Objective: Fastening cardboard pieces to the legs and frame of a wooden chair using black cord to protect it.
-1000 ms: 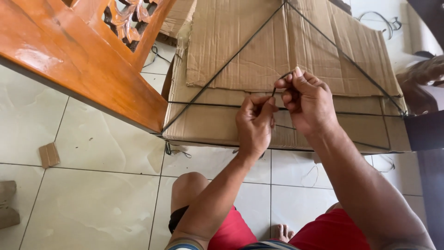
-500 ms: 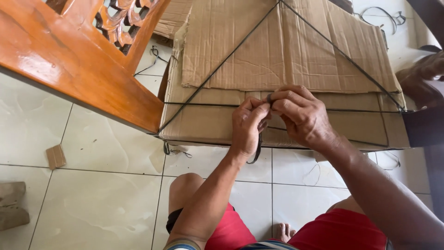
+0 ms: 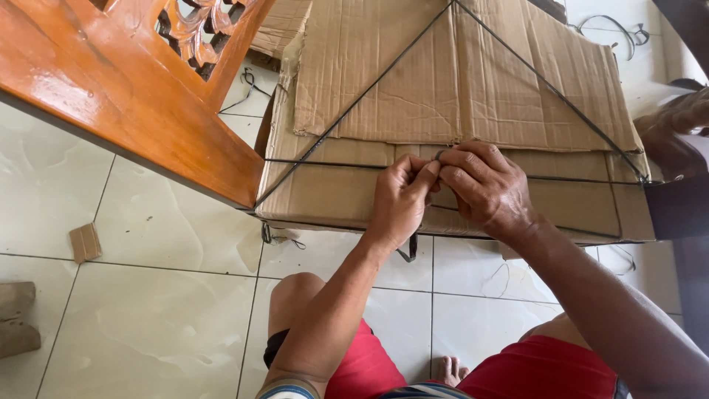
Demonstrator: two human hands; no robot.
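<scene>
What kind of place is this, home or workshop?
Likely a home floor used as a work spot: pale floor tiles, carved wooden furniture, flattened cardboard under both hands, left hand and right hand.

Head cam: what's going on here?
A person sits on the tiled floor before a stack of flattened cardboard bound with dark strapping. The left hand and right hand meet at the horizontal strap, pinching it where the fingertips touch. A loose strap end hangs below the left hand. An orange wooden chair stands at left.
</scene>
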